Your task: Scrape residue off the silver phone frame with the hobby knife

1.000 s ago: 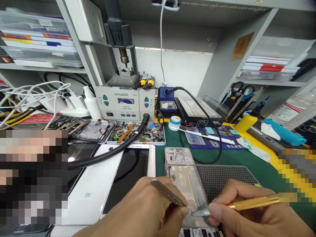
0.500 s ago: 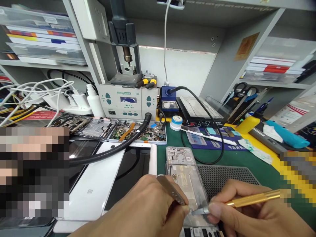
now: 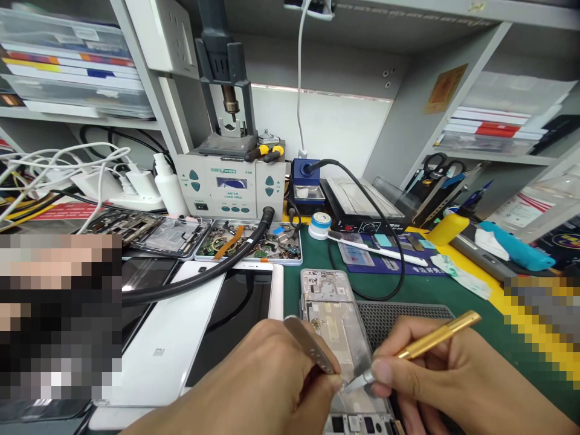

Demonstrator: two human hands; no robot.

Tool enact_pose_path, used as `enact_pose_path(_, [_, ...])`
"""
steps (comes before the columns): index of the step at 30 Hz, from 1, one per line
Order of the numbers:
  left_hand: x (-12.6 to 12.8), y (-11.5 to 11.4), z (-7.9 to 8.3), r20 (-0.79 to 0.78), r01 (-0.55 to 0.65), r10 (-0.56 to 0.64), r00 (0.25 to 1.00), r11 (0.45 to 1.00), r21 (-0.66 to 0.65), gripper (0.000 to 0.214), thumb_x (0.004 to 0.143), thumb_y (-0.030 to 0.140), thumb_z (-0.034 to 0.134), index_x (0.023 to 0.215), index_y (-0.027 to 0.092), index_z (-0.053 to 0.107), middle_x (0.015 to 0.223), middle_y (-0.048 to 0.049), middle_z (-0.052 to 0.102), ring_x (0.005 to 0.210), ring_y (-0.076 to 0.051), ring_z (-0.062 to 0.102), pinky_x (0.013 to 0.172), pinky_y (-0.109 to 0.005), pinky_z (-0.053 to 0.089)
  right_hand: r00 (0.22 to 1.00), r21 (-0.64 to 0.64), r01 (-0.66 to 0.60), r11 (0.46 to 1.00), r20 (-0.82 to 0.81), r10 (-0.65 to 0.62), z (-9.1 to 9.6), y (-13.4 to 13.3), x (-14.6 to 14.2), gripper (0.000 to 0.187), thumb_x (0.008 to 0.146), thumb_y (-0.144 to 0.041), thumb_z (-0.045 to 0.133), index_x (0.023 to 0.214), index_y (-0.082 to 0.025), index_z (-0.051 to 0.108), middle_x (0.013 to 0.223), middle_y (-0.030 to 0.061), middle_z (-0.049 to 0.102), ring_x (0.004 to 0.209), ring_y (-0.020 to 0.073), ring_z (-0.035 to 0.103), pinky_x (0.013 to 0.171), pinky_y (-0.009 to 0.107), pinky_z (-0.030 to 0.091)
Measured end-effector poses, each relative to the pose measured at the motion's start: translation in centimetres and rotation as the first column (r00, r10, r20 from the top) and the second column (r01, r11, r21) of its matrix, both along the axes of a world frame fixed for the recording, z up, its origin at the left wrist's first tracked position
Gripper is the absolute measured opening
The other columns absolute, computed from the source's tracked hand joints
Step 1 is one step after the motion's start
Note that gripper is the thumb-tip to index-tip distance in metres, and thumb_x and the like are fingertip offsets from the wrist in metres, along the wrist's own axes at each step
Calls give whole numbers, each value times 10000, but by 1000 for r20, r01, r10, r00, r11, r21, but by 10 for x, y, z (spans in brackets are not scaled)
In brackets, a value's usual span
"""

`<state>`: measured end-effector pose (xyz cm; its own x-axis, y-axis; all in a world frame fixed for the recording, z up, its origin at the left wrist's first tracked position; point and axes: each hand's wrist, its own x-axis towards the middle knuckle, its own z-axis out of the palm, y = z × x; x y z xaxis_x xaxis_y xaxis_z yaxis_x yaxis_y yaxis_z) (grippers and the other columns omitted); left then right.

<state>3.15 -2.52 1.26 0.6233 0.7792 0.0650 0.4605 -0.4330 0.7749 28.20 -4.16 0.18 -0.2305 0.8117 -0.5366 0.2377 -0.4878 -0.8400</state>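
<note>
My left hand (image 3: 267, 377) is closed around metal tweezers (image 3: 309, 345), whose tips are hidden by my fingers. My right hand (image 3: 441, 374) grips a craft knife (image 3: 438, 336) with a gold handle and a pale pointed blade. Under both hands lies an opened phone frame (image 3: 334, 323), silver-edged, with bare battery space and components at its near end. The blade tip meets the frame's inner surface close beside my left fingertips; what exactly it touches is too small to tell.
A dark perforated mat (image 3: 405, 320) lies right of the frame. On the left are a white phone back (image 3: 158, 344) and a tray of small parts (image 3: 254, 241), crossed by a black hose (image 3: 199, 281). Behind stand a hot-air station (image 3: 226, 181) and a white brush (image 3: 380, 251).
The knife's handle has tipped up at its rear end, with my right hand turning slightly. My left hand keeps its grip on the tweezers. The whole view has shifted a little.
</note>
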Motion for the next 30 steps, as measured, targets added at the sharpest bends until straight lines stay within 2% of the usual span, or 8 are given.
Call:
enact_pose_path(5, [0,1,-4,-79,31,-27,997,998,60,293,950,-3,588,893,175,812,823,24,748,701,-119,662,656,-190,459,997,38,-12,999,-75,14,-4,4,-1,498,875,-549,996,791,-186,666,580,-29,716,364,51,524,327,100,359])
enact_pose_path(10, [0,-1,-3,-78,37,-30,997,996,87,297,972,-21,609,917,190,812,898,18,806,769,-146,735,728,-205,506,995,38,7,999,-95,-4,-7,6,0,529,838,-562,1019,812,-200,633,645,-36,719,424,91,629,352,129,486])
enact_pose_path(18, [1,9,0,-38,104,-102,994,993,52,284,900,-38,632,878,181,811,821,46,762,662,-93,662,640,-176,459,999,-2,-22,1000,-36,21,1,3,0,502,873,-553,1001,835,-189,657,577,-4,755,401,49,534,373,91,423])
enact_pose_path(25, [0,6,-3,-37,26,-25,999,999,42,238,946,21,636,897,189,797,840,44,752,694,-99,658,635,-183,447,996,51,-9,999,-92,13,-3,2,5,567,901,-652,961,843,-176,658,597,30,780,406,51,551,392,102,460])
enact_pose_path(30, [-2,4,-2,-26,56,-55,998,998,35,246,933,8,611,894,191,771,848,57,747,688,-87,656,632,-161,444,999,38,-23,999,-41,25,-4,0,6,553,879,-635,987,839,-177,680,604,34,782,413,53,542,391,106,386])
